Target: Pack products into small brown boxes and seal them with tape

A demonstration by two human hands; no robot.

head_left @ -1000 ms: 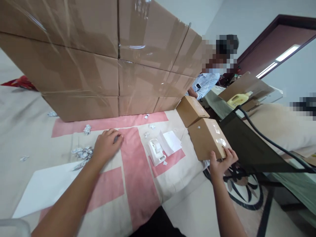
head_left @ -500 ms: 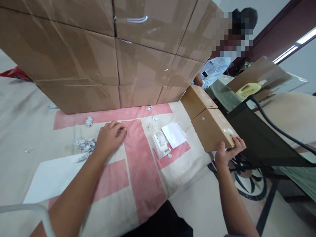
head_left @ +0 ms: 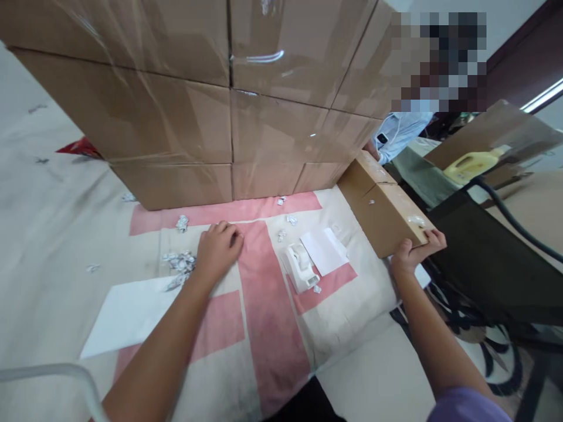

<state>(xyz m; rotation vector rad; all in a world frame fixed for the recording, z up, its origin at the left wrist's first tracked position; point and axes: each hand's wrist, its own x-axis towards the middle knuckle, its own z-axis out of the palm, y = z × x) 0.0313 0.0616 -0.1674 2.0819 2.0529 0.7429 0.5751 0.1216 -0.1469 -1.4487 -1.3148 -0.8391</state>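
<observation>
starting nearest you, your two forearms reach out over a cream and pink patterned cloth (head_left: 264, 316), with a large white paper sheet (head_left: 127, 310) lying flat beside the left forearm. your left hand (head_left: 217, 249) rests knuckles up on the cloth with its fingers curled under; you cannot tell whether it pinches anything. just left of it lies a heap of small crumpled paper scraps (head_left: 178, 262). between your hands sit a white plastic tape dispenser (head_left: 301, 268) and, at its far right side, a small white paper slip (head_left: 325, 251).

your right hand (head_left: 411, 253) is clasped on the near right corner of a small brown cardboard box (head_left: 387, 214), fingers hooked over the top edge and the forearm running straight out from you. that box lies at the right edge of the cloth, its long axis running from near right to far left. its far end butts against a second brown cardboard box (head_left: 363, 173) in the same line. it is at your right hand and well apart from your left.

beyond everything stands a tall stack of taped brown cartons (head_left: 176, 117). far right are a yellow plastic bottle (head_left: 472, 166) and another person's pale blue sleeve (head_left: 398, 132).
</observation>
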